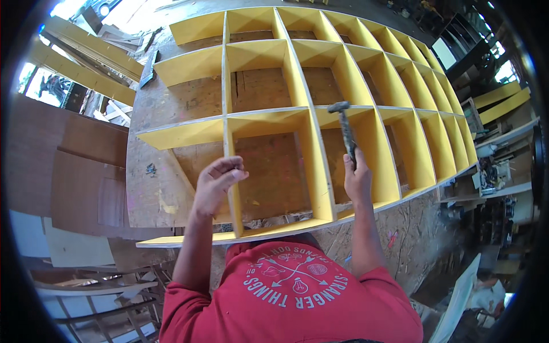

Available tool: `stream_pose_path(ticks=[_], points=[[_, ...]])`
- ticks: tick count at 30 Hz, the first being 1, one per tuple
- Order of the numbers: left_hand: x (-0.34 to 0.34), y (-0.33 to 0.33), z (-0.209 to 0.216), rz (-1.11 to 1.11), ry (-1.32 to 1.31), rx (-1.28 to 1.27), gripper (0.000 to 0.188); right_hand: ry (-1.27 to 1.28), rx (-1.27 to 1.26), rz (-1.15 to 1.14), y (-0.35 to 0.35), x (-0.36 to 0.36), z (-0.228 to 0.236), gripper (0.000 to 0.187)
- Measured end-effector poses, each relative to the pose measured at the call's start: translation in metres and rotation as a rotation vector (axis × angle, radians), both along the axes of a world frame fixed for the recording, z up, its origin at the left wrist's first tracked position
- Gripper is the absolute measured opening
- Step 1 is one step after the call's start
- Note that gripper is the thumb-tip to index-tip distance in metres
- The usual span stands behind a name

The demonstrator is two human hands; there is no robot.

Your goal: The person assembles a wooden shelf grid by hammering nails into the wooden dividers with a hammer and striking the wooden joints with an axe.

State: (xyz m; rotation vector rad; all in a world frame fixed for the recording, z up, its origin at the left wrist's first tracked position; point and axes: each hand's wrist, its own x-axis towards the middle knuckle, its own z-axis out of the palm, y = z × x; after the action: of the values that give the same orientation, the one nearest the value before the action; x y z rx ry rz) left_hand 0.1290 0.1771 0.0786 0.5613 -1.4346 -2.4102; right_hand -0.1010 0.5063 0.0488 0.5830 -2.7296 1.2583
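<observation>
Red shirt [291, 297], nearest the camera. Left hand [216, 183]: fingers pinched together on the top edge of a yellow upright divider [232, 197]; whether anything small is held cannot be told. Right hand [357, 180]: closed around the handle of a hammer [346, 128], head raised. Yellow grid shelf frame [320, 114], laid flat on a worn wooden bench [151, 183]. Yellow boards [86, 71], stacked beyond at far left.

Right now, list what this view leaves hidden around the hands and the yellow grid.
- Head view: anything pinched in the left hand is too small to see.
- The hammer handle's end is covered by the right hand.
- The yellow grid frame has its near edge hidden behind the red shirt.
</observation>
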Motion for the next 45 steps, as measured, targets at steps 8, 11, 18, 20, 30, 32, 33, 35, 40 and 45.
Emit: stream_pose_path(ticks=[8, 11, 18, 20, 30, 32, 33, 35, 40, 45], points=[[-0.138, 0.191, -0.033, -0.209, 0.088, -1.122, 0.013, 0.071, 0.043, 0.267, 0.000, -0.108, 0.004, 0.048], [-0.207, 0.222, -0.041, -0.316, 0.184, -1.319, 0.009, 0.113, 0.057, 0.322, -0.003, -0.128, 0.019, 0.046], [-0.240, 0.232, -0.086, -0.690, 0.001, -1.692, 0.021, 0.143, 0.165, 0.296, -0.004, -0.136, 0.000, 0.048], [-0.243, 0.227, -0.082, -0.726, -0.015, -1.717, 0.022, 0.135, 0.198, 0.290, -0.004, -0.131, -0.001, 0.049], [-0.235, 0.225, -0.080, -0.722, -0.005, -1.638, 0.024, 0.205, 0.641, 0.308, -0.020, -0.128, -0.009, 0.052], [-0.236, 0.225, -0.080, -0.758, -0.052, -1.620, 0.024, 0.255, 0.463, 0.313, -0.021, -0.127, 0.007, 0.053], [-0.238, 0.223, -0.082, -0.719, -0.010, -1.612, 0.024, 0.300, 0.278, 0.318, -0.022, -0.126, 0.011, 0.054], [-0.237, 0.223, -0.084, -0.677, 0.032, -1.602, 0.023, 0.374, 0.091, 0.252, -0.029, -0.121, -0.003, 0.053], [-0.236, 0.226, -0.090, -0.710, -0.040, -1.563, 0.022, 0.057, 0.660, 0.274, -0.031, -0.125, -0.005, 0.050], [-0.234, 0.228, -0.085, -0.678, 0.036, -1.592, 0.019, 0.360, 0.183, 0.270, -0.023, -0.124, -0.002, 0.054]])
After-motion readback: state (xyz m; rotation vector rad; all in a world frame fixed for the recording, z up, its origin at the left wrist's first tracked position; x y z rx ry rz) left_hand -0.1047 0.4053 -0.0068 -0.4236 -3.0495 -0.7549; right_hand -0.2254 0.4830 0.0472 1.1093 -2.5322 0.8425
